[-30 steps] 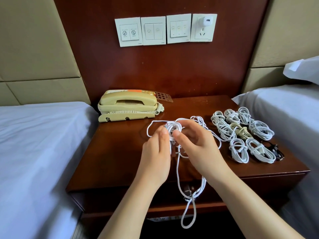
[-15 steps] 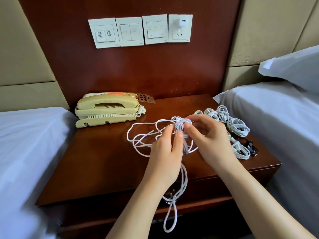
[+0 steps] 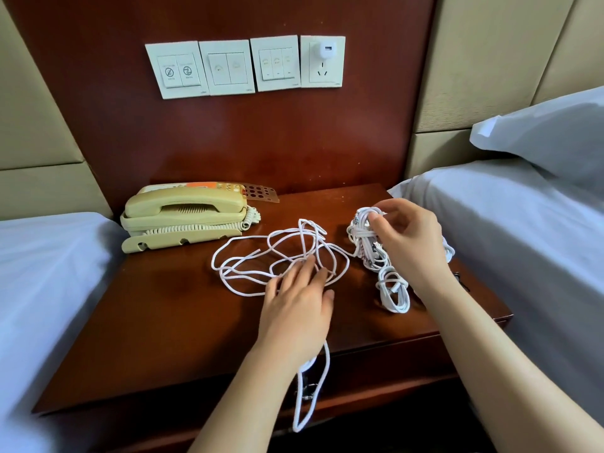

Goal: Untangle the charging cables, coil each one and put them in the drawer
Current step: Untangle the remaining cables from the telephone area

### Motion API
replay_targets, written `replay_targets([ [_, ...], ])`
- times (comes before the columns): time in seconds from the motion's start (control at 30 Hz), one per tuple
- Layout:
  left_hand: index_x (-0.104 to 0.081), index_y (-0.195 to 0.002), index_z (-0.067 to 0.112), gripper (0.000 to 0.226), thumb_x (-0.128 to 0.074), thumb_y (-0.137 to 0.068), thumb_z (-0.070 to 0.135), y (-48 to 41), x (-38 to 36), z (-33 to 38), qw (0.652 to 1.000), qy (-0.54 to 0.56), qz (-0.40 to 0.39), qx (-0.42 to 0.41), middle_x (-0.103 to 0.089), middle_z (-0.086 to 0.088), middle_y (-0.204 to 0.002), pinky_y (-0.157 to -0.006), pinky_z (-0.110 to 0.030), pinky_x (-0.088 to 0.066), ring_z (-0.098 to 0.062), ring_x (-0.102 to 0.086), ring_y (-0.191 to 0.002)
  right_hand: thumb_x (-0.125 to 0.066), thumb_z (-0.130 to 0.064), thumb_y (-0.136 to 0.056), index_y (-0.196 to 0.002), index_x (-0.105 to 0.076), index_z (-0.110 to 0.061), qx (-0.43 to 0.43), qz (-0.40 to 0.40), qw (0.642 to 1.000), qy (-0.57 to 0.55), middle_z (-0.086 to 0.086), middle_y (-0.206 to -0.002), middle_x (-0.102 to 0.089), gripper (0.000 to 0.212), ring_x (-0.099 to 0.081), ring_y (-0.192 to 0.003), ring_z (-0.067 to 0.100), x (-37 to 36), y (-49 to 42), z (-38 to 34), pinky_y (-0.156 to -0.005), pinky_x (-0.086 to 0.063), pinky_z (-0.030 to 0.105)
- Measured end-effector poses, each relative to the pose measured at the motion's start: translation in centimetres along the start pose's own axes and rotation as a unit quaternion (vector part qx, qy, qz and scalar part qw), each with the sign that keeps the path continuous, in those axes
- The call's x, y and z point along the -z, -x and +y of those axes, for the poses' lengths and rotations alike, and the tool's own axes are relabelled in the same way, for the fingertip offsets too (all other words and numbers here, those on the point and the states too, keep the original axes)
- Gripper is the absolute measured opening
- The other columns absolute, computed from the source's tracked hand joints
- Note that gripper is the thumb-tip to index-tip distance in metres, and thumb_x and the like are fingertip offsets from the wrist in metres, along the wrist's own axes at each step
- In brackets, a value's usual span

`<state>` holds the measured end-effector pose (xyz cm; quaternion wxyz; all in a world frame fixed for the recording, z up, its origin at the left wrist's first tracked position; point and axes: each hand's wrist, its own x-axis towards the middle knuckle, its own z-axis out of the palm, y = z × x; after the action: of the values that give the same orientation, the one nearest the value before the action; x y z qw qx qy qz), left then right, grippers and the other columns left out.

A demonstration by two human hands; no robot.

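Nightstand (image 3: 163,322) top inspected. One loose cable (image 3: 277,253) lay in an untidy spread at the centre, and one loop of it hung over the front edge at six o'clock, across the drawer (image 3: 376,364).

Two coils were countable at three o'clock. One coiled bundle (image 3: 364,233) was at the right hand, and a second coil (image 3: 394,291) lay flat just nearer the front. Further white loops showed behind the right hand; their number could not be told.

The left hand (image 3: 299,308) lay flat with straight fingers, its fingertips resting on the loose cable. The right hand (image 3: 408,243) had thumb and fingers curled round the top of the coiled bundle.

The one drawer was shut, so its contents could not be seen.

Also noted:
- One telephone (image 3: 186,217) at ten o'clock.
- Four wall plates (image 3: 225,67) at twelve o'clock, with one charger (image 3: 327,49) plugged into the rightmost.
- One pillow (image 3: 539,132) at two o'clock.
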<state>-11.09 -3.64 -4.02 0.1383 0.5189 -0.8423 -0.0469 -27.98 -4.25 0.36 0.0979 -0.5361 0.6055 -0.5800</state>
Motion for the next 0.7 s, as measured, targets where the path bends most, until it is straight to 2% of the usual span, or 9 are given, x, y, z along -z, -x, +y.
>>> replay_targets([
  [0.13, -0.026, -0.146, 0.029, 0.046, -0.025, -0.101, 0.038, -0.9, 0.5, -2.3, 0.999, -0.007, -0.020, 0.037, -0.005, 0.009, -0.159, -0.114, -0.033, -0.005, -0.008, -0.001, -0.145, -0.062, -0.023, -0.088, -0.087, -0.066, -0.021, 0.002, -0.027, 0.997, 0.073, -0.013, -0.066, -0.060, 0.005, -0.055, -0.062, 0.002, -1.0, -1.9, 0.3, -0.055, -0.037, 0.008],
  [0.23, -0.025, -0.147, 0.029, 0.046, -0.024, -0.102, 0.037, -1.4, 0.9, -3.8, 0.998, -0.005, -0.023, 0.054, -0.004, 0.008, -0.159, -0.114, -0.035, -0.006, -0.009, -0.001, -0.145, -0.062, -0.026, -0.087, -0.086, -0.067, -0.020, -0.018, -0.078, 0.987, 0.141, -0.009, -0.069, -0.061, 0.008, -0.056, -0.067, 0.005, -2.3, -3.9, 0.6, -0.056, -0.036, 0.007],
  [0.33, -0.024, -0.147, 0.029, 0.046, -0.024, -0.102, 0.037, -1.6, 0.8, -4.7, 0.998, -0.005, -0.017, 0.064, -0.004, 0.008, -0.159, -0.115, -0.035, -0.006, -0.008, -0.001, -0.145, -0.061, -0.031, -0.086, -0.088, -0.067, -0.024, -0.040, -0.120, 0.969, 0.211, -0.003, -0.087, -0.067, 0.009, -0.061, -0.092, 0.021, -4.1, -5.7, 1.1, -0.081, -0.047, 0.031],
  [0.43, -0.025, -0.147, 0.030, 0.045, -0.024, -0.102, 0.037, -1.5, 1.0, -5.7, 0.996, -0.007, -0.005, 0.087, -0.004, 0.008, -0.159, -0.115, -0.036, -0.006, -0.009, -0.001, -0.145, -0.059, -0.032, -0.087, -0.095, -0.069, -0.024, -0.055, -0.145, 0.949, 0.273, 0.000, -0.101, -0.068, 0.015, -0.059, -0.102, 0.026, -5.5, -7.0, 1.0, -0.097, -0.042, 0.041],
  [0.6, -0.024, -0.147, 0.030, 0.046, -0.024, -0.101, 0.035, -1.3, 1.3, -7.3, 0.991, -0.005, 0.008, 0.134, -0.003, 0.008, -0.159, -0.115, -0.037, -0.005, -0.009, -0.002, -0.146, -0.058, -0.031, -0.087, -0.101, -0.069, -0.020, -0.066, -0.169, 0.920, 0.347, 0.003, -0.102, -0.066, 0.021, -0.057, -0.105, 0.029, -6.7, -7.7, 1.5, -0.098, -0.033, 0.040],
  [0.7, -0.027, -0.146, 0.031, 0.045, -0.027, -0.101, 0.035, -1.3, 1.3, -7.5, 0.990, 0.008, 0.016, 0.137, -0.007, 0.007, -0.159, -0.115, -0.037, -0.006, -0.011, -0.006, -0.145, -0.057, -0.033, -0.089, -0.099, -0.067, -0.017, -0.067, -0.174, 0.910, 0.369, 0.002, -0.091, -0.061, 0.021, -0.057, -0.102, 0.028, -6.9, -7.7, 1.8, -0.098, -0.031, 0.040],
])
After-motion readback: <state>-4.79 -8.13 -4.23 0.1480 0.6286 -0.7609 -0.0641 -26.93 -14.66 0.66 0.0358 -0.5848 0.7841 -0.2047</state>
